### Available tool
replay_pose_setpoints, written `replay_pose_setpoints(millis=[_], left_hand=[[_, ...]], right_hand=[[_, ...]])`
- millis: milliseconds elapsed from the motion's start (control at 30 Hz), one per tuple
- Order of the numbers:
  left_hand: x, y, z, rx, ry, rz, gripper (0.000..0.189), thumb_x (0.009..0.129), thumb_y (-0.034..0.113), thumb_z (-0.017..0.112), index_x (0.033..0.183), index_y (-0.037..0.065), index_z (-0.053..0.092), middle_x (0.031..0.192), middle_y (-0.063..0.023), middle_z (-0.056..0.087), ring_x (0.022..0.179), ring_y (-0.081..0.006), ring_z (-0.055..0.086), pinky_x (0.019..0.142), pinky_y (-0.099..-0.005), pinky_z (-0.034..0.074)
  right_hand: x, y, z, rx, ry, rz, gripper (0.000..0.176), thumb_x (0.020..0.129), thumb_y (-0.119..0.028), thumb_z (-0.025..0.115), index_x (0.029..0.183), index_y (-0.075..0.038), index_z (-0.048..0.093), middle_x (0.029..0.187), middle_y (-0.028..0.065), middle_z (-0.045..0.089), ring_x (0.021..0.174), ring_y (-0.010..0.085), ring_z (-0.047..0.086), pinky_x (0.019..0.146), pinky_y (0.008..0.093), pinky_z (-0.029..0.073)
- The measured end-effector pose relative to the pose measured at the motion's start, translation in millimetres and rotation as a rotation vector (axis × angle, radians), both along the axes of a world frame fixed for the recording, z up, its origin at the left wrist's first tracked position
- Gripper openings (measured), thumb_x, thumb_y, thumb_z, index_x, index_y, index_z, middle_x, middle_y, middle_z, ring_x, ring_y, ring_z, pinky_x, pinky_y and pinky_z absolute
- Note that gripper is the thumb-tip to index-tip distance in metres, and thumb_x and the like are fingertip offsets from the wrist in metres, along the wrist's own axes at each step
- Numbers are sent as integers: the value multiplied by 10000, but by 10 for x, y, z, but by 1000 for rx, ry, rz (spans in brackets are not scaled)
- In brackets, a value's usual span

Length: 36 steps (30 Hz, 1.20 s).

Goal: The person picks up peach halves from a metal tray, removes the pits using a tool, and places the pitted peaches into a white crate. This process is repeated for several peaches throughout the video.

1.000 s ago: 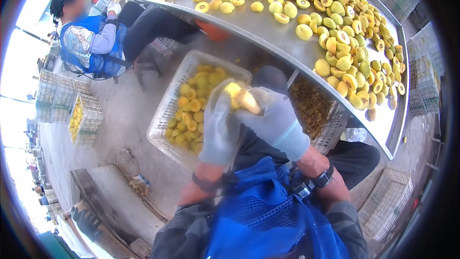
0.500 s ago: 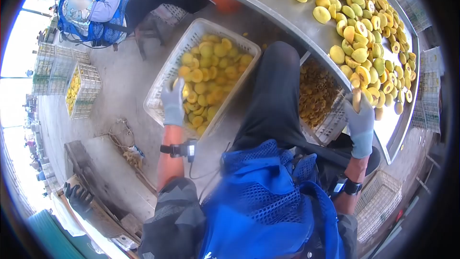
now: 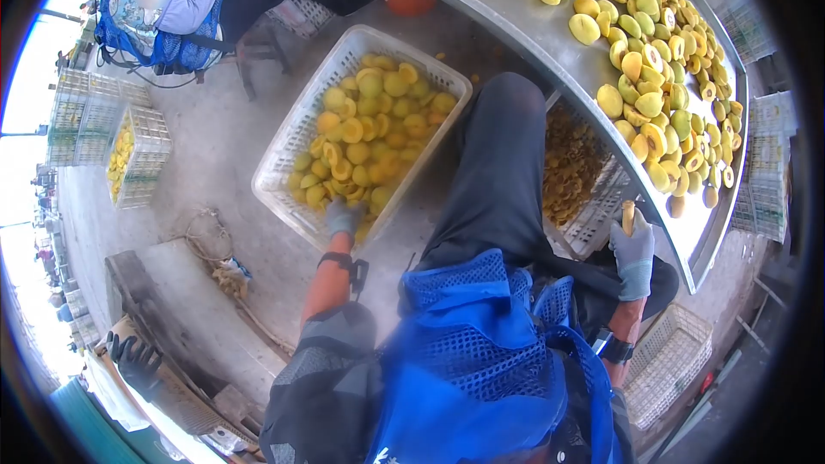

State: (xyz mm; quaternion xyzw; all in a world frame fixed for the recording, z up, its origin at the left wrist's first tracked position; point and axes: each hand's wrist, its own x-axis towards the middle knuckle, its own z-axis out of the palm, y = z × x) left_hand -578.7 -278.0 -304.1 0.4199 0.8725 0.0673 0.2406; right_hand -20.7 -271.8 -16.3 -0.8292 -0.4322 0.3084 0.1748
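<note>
My left hand (image 3: pixel 344 217), in a grey glove, is down in the near end of a white plastic crate (image 3: pixel 273 174). Its fingers touch the yellow peach-like fruit (image 3: pixel 353 130) there, and the fingertips are partly hidden among the pieces. Beside the metal table's edge, my gloved right hand (image 3: pixel 633 249) is closed around a short wooden handle (image 3: pixel 628 216) that sticks up from the fist; its other end is hidden. Halved fruit (image 3: pixel 653 103) with brown centres lies heaped on the metal table (image 3: pixel 516 17).
Under the table stands a crate of brown scraps (image 3: pixel 571 167). An off-white crate (image 3: pixel 675 361) sits at lower right. A co-worker (image 3: pixel 185 13) sits at upper left. Another fruit-filled crate (image 3: pixel 146 155), a wooden bench (image 3: pixel 206 301) and a dark glove (image 3: pixel 137 361) are on the left.
My left hand has moved from above the crate's left side down and right into the fruit. My right hand has lowered slightly, away from the table's fruit, still holding the wooden handle.
</note>
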Motion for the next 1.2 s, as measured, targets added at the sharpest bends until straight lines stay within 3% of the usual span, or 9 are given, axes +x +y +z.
replay_pose_setpoints(millis=[200,267,433,567,667,767,967,1033,1200], left_hand=[[45,-52,43,22,44,-40,594,737,423,843,1150,15,717,1127,-289,698,1095,-419,663,938,-461,530],[46,-77,137,70,65,-45,560,768,413,822,1149,15,717,1104,-278,707,1079,-420,667,926,-468,534],[-8,18,180,-207,147,-48,408,911,398,660,1108,48,735,1107,-211,725,1060,-398,687,910,-477,543],[-57,115,135,-283,168,-109,379,932,383,613,1032,50,765,1097,-209,740,1071,-378,700,900,-467,551],[-166,285,88,-219,257,-328,349,922,338,607,1001,34,761,1058,-223,735,1026,-392,701,884,-467,552],[-38,735,560,85,161,-184,331,903,330,619,981,39,757,1010,-232,730,971,-422,693,861,-470,547],[289,1507,1249,414,-182,-283,324,879,329,660,1021,58,764,994,-200,742,958,-413,694,861,-473,542],[343,1651,1053,376,-43,-406,319,890,319,668,1039,51,752,1013,-191,745,956,-386,702,856,-447,544],[557,1817,1026,149,368,-612,368,879,310,704,1194,120,683,1215,-137,673,1179,-357,604,957,-478,511]], right_hand=[[157,-87,-170,172,-77,100,314,876,-127,685,1144,36,662,767,49,645,618,109,608,574,280,492],[153,-73,-40,207,67,4,262,885,-116,669,1108,22,664,773,37,641,639,104,605,598,273,491],[229,-38,75,316,92,-14,262,889,-111,654,1121,8,663,786,38,639,676,118,613,648,278,505],[574,-171,-430,331,-497,347,429,877,-142,684,1274,13,639,841,94,669,737,190,674,693,345,550],[445,-134,-248,232,-14,102,347,879,-81,672,1204,41,657,731,61,638,568,111,622,515,285,493],[290,-95,39,140,77,-83,412,881,-130,694,1262,18,642,823,91,669,677,168,647,636,336,539],[262,-160,-78,185,112,-90,334,887,-135,703,1180,20,665,833,118,681,671,214,664,640,362,533],[428,-277,-576,303,-59,25,314,890,-150,708,1153,18,670,827,151,686,692,272,678,669,379,536],[147,-351,-341,198,-46,34,317,874,-181,726,1133,-4,682,824,194,694,767,357,702,723,397,540]])
